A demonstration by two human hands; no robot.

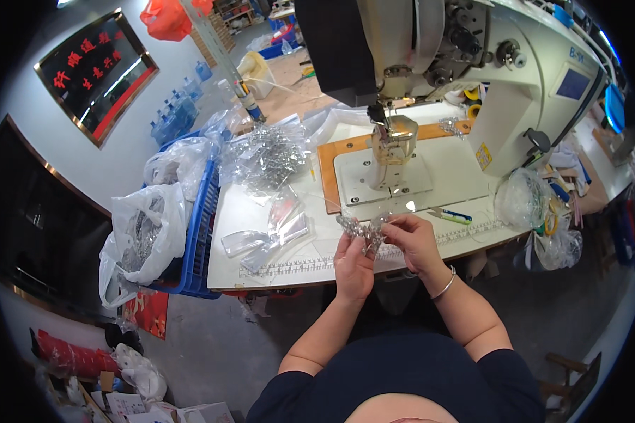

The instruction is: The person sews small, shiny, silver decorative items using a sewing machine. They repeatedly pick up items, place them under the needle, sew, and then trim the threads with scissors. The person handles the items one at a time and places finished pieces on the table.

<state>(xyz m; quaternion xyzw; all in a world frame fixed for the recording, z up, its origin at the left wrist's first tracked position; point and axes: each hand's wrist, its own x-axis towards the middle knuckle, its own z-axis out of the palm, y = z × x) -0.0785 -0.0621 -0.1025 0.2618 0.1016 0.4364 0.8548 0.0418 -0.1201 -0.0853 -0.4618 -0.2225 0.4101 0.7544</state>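
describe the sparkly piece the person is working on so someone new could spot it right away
Start at the big white sewing machine on the white table. Come down to the table's front edge, where the left hand and right hand meet. Pinched between them is a small silvery glittering piece, the only shiny item lifted off the table, unlike the clear plastic bags lying flat to its left.

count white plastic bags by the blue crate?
2: one white plastic bag at the blue crate's front left, another behind it at the crate's far end. More may be hidden.
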